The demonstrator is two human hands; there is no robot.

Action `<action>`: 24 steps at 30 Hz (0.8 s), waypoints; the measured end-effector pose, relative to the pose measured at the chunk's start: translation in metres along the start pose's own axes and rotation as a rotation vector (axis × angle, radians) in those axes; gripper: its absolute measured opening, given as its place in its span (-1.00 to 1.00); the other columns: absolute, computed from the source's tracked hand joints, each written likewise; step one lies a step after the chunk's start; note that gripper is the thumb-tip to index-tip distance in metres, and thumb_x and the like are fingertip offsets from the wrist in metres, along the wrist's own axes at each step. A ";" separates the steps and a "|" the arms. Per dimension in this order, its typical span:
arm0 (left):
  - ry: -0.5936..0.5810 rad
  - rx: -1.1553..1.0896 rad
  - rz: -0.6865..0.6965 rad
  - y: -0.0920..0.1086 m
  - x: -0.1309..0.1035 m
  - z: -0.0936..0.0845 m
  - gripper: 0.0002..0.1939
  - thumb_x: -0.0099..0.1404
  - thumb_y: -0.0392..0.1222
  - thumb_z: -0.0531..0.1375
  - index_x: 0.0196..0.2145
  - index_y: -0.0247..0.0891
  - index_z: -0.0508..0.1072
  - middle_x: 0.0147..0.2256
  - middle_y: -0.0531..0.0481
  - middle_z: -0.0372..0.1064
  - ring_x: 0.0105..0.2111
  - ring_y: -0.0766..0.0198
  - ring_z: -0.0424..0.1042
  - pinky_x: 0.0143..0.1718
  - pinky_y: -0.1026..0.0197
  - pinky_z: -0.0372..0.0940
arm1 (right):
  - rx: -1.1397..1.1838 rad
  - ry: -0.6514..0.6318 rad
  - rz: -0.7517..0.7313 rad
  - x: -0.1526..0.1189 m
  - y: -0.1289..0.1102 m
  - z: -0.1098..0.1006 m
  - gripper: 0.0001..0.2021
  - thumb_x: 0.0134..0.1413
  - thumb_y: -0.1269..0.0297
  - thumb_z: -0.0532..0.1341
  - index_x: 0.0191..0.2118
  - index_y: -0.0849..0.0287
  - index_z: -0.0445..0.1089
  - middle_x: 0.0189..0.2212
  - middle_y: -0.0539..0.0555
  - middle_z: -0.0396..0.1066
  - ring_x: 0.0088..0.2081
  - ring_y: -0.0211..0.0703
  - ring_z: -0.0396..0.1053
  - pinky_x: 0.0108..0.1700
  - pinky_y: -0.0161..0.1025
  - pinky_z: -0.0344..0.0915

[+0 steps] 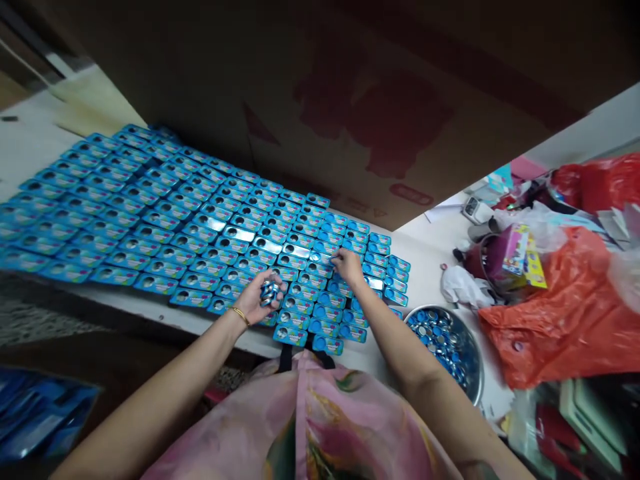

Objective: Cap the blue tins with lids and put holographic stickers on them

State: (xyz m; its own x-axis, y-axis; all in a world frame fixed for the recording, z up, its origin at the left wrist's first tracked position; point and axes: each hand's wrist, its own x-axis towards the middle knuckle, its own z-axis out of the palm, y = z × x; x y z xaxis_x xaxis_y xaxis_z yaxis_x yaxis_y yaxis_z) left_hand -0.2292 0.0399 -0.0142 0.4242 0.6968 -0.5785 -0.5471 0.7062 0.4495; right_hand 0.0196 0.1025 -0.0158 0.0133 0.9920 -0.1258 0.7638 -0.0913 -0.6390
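Observation:
My left hand [263, 297], palm up, is cupped around several small round metal discs [271, 291], silver and blue. Further right, my right hand [348, 267] pinches at the edge of a blue card [321, 257]; a small dark shiny bit, seemingly one such disc, shows at its fingertips. Rows of blue printed cards [195, 263] cover the table beneath both hands. Most on the left have a dark or silver disc in their round spot. Toward the right, cards [329, 313] show a plain blue round spot.
A metal bowl [479, 363] full of loose discs [440, 337] stands beside my right forearm. A large cardboard box [320, 100] rises behind the cards. Red plastic bags [550, 313], a purple container [493, 257] and other clutter fill the right side. Blue packs [43, 413] lie low at left.

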 end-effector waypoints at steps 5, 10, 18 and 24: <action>-0.021 0.039 0.067 -0.001 -0.012 -0.002 -0.80 0.09 -0.11 0.12 -0.42 -0.32 0.34 -0.41 -0.08 0.30 -0.53 0.31 0.32 -0.68 0.36 0.13 | -0.231 -0.054 -0.032 -0.002 -0.006 0.015 -0.90 -0.07 0.34 0.15 -0.37 0.17 0.37 -0.45 0.02 0.42 -0.36 -0.21 0.36 -0.34 -0.37 0.19; -0.036 0.000 0.074 0.000 -0.015 -0.007 -0.83 0.10 -0.16 0.13 -0.39 -0.33 0.35 -0.37 -0.09 0.31 -0.48 0.31 0.33 -0.66 0.37 0.14 | -0.480 -0.127 -0.088 0.009 -0.032 0.033 -0.82 -0.06 0.34 0.15 -0.25 0.17 0.35 -0.30 0.12 0.42 -0.24 -0.12 0.36 -0.29 -0.32 0.20; -0.054 -0.047 0.097 0.000 -0.010 -0.004 -0.76 0.15 -0.05 0.14 -0.43 -0.30 0.32 -0.47 0.02 0.25 -0.57 0.44 0.25 -0.72 0.46 0.05 | -0.702 -0.368 0.068 0.038 -0.061 0.038 -0.52 -0.18 0.28 0.27 -0.04 0.20 0.26 -0.14 0.23 0.35 -0.11 0.01 0.32 -0.20 -0.21 0.26; 0.004 0.031 0.097 -0.005 -0.009 0.000 -0.65 0.11 0.08 0.15 -0.40 -0.32 0.33 -0.50 0.02 0.25 -0.62 0.47 0.24 -0.75 0.46 0.05 | -0.550 -0.249 -0.029 0.006 -0.064 0.026 -0.61 -0.09 0.23 0.25 -0.07 0.15 0.30 -0.20 0.17 0.38 -0.13 -0.04 0.32 -0.18 -0.21 0.23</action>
State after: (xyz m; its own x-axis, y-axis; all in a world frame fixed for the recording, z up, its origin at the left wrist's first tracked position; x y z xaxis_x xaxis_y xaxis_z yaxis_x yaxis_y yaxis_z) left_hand -0.2303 0.0296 -0.0114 0.3677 0.7615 -0.5338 -0.5625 0.6392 0.5244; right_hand -0.0461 0.1121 0.0044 -0.1138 0.9368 -0.3307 0.9841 0.0607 -0.1669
